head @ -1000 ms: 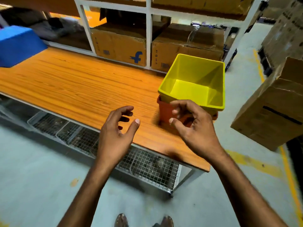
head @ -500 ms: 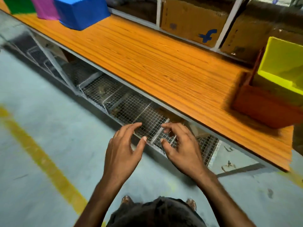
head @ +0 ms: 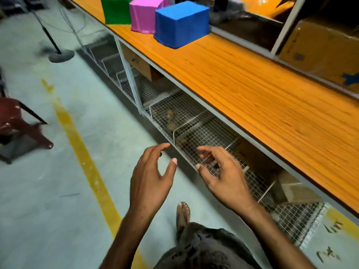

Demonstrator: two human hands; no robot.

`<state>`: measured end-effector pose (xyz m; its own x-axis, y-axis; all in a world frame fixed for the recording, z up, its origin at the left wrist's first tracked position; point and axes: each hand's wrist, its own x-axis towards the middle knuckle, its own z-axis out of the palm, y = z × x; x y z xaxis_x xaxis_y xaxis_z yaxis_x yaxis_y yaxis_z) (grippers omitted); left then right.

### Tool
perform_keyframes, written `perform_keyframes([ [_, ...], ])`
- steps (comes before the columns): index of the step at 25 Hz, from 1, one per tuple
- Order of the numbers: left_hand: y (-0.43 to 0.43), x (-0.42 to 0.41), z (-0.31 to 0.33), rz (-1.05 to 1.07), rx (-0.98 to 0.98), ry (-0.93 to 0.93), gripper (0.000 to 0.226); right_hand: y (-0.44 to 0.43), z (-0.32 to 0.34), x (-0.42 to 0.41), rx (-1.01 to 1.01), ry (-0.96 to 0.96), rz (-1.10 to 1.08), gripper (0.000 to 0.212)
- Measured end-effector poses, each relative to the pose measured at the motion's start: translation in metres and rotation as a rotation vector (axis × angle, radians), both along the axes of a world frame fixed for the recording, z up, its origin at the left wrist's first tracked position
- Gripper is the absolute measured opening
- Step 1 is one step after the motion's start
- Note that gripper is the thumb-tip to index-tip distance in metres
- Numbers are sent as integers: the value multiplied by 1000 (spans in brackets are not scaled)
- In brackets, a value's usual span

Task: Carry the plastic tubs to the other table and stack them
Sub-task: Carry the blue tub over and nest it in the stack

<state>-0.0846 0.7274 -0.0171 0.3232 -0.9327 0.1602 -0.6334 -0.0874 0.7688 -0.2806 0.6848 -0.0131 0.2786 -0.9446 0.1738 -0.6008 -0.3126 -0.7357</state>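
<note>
Both hands are empty: the left hand (head: 150,178) and the right hand (head: 223,176) hang in front of the body with fingers loosely spread and curled, holding nothing, over the floor beside the wire-mesh shelf (head: 196,123) under the bench (head: 252,90).

The step in hand looks like the walk to fetch the next tub. Three plastic tubs sit upside down in a row at the far end of the bench: a blue tub (head: 181,24) nearest, a pink tub (head: 144,14) just beside it, and a green tub (head: 115,9) beyond that. All are well apart from both hands, ahead and up to the left.

To do this well, the person should close in along the bench edge until the blue tub is within easy reach, then take it with a hand on each side wall. Being inverted and smooth-sided, it will likely need a firm two-sided squeeze, or a turn upright.
</note>
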Motion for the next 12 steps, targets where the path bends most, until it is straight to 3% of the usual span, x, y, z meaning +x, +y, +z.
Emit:
perform_keyframes([
  [12,-219,155,14,107,-40,-32,36,-247,8,159,14,-89,98,40],
])
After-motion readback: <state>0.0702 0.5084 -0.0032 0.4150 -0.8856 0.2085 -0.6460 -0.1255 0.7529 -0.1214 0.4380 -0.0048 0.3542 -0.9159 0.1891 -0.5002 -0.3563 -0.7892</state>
